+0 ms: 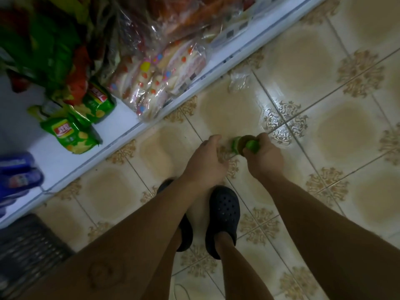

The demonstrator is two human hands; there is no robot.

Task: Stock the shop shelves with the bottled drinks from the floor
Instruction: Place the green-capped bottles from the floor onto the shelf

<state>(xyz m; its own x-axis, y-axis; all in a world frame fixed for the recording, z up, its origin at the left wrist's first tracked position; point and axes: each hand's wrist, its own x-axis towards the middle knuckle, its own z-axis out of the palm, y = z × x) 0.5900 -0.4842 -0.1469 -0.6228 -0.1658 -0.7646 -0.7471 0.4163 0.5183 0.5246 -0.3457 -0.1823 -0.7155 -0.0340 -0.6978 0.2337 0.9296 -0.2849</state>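
Head view, right hand [265,156] curled round the green-capped neck of a rounded brown bottle [238,145], low over glossy patterned floor tiles [324,126], left hand [206,163] just beside it, fingers tucked under, hold unclear, crinkly green snack bags [69,135] on smooth white shelf [121,126]

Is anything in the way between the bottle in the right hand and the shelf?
Only the left hand hangs between the bottle and the shelf. On the shelf, chip bags and bread packs crowd the front edge.
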